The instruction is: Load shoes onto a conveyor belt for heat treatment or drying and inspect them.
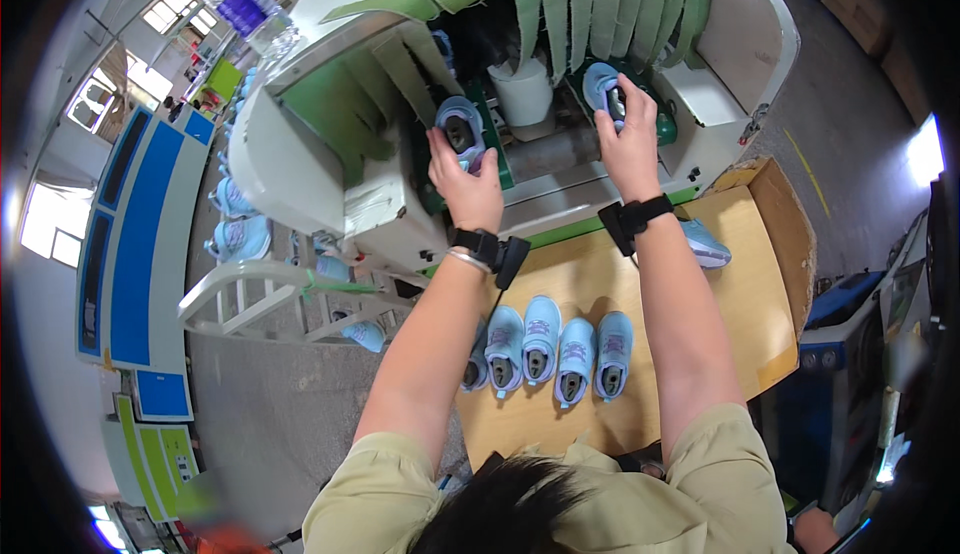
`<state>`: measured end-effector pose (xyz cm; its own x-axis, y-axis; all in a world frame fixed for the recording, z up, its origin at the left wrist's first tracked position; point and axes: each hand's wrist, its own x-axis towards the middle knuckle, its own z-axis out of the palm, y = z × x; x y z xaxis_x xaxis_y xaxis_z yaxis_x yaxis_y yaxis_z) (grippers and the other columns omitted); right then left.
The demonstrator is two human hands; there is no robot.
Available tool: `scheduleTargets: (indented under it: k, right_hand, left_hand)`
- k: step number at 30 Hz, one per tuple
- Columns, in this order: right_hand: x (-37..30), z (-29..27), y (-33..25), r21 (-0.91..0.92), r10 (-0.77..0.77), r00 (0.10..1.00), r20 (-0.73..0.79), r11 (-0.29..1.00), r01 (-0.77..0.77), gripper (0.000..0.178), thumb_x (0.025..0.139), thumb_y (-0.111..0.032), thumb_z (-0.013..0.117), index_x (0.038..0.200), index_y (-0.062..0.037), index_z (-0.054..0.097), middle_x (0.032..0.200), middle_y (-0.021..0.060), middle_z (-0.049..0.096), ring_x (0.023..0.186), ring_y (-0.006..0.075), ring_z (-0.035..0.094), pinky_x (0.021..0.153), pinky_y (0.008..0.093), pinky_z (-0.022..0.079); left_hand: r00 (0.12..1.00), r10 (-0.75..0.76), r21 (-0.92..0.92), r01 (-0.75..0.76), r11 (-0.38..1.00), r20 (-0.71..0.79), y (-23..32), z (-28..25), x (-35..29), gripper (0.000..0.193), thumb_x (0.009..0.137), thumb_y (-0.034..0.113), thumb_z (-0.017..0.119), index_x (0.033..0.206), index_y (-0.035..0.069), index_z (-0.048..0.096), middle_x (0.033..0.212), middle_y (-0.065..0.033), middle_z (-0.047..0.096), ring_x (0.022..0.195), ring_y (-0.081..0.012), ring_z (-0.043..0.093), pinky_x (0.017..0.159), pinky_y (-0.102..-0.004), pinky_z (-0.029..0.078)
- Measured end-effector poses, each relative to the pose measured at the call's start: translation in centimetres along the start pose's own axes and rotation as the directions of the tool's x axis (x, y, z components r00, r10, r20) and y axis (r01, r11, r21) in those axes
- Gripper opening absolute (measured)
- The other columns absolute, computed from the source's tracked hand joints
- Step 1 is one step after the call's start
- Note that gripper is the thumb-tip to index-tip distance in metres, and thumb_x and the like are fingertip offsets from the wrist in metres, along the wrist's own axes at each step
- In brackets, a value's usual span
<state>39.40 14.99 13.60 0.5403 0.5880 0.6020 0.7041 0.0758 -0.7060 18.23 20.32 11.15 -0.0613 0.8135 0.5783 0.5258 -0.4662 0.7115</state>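
While your left hand (465,182) pinched one blue shoe (460,107) in its grip at the machine's (375,199) open front, the grip of your right hand (632,139) pinched a second shoe (599,82) there; more shoes (541,326) stood on the worktop (740,324).

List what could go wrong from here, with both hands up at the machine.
1. The left hand grips one shoe while the right hand grips another shoe; with attention split, either might tilt or slip.
2. Green strips hang close to the left hand's shoe and might snag on it.
3. A row of shoes stands close together on the tan tabletop; a forearm drawn back low could knock some over.
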Motion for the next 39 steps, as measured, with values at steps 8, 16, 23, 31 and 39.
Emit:
scheduleTargets:
  k: [8,16,23,31,39]
  right_hand:
    - [-8.9,-10.1,14.4,-0.236,0.041,0.984,-0.175,0.968,-0.082,0.05,0.088,-0.03,0.07,0.128,-0.0024,0.055,0.118,0.0154,0.061,0.116,0.0349,0.054,0.101,0.0391,0.042]
    - [-16.5,-18.0,16.9,-0.447,0.512,0.714,0.478,0.841,-0.304,0.085,0.068,-0.024,0.083,0.139,-0.0029,0.042,0.123,0.0257,0.06,0.117,0.0398,0.056,0.096,0.0409,0.047]
    - [-20.4,-19.3,4.9,-0.094,0.108,0.805,0.583,0.993,-0.065,0.08,0.066,-0.003,0.08,0.138,-0.0059,0.046,0.12,0.016,0.06,0.107,0.0378,0.055,0.094,0.0437,0.044]
    - [-27.8,-13.7,2.7,0.024,0.331,0.871,0.364,0.931,-0.364,0.079,0.079,-0.012,0.076,0.144,0.0006,0.033,0.144,0.0254,0.037,0.133,0.0384,0.037,0.112,0.0441,0.031]
    - [-34.2,-15.2,2.2,0.176,0.54,0.714,0.446,0.729,-0.661,0.069,0.087,-0.007,0.062,0.147,-0.0008,0.028,0.138,0.0204,0.043,0.131,0.0325,0.042,0.11,0.0385,0.033]
  left_hand:
    - [0.945,0.111,-0.039,-0.104,0.994,0.307,1.9,-7.8,-7.0,0.064,0.087,0.011,0.064,0.145,0.003,0.038,0.157,-0.0191,0.027,0.143,-0.0361,0.029,0.116,-0.0444,0.024]
    - [0.811,-0.019,0.006,0.019,1.0,0.585,1.0,-9.8,-18.7,0.047,0.087,0.014,0.064,0.131,0.003,0.054,0.152,-0.0221,0.031,0.138,-0.0388,0.035,0.112,-0.0451,0.031]
    - [0.494,-0.09,-0.261,0.594,0.761,0.865,4.2,-9.3,-18.1,0.096,0.081,0.025,0.079,0.155,0.009,0.019,0.155,-0.0185,0.03,0.142,-0.0307,0.032,0.112,-0.0414,0.032]
    - [0.43,-0.257,-0.436,0.899,0.035,0.866,6.0,-11.6,-16.1,0.081,0.081,0.001,0.072,0.15,0.005,0.029,0.124,-0.0138,0.058,0.111,-0.0226,0.061,0.095,-0.0363,0.051]
    - [0.888,-0.325,-0.601,0.459,0.654,0.324,6.7,-14.7,-11.3,0.071,0.082,0.007,0.07,0.14,0.001,0.029,0.13,-0.0135,0.046,0.118,-0.0223,0.049,0.102,-0.0343,0.041]
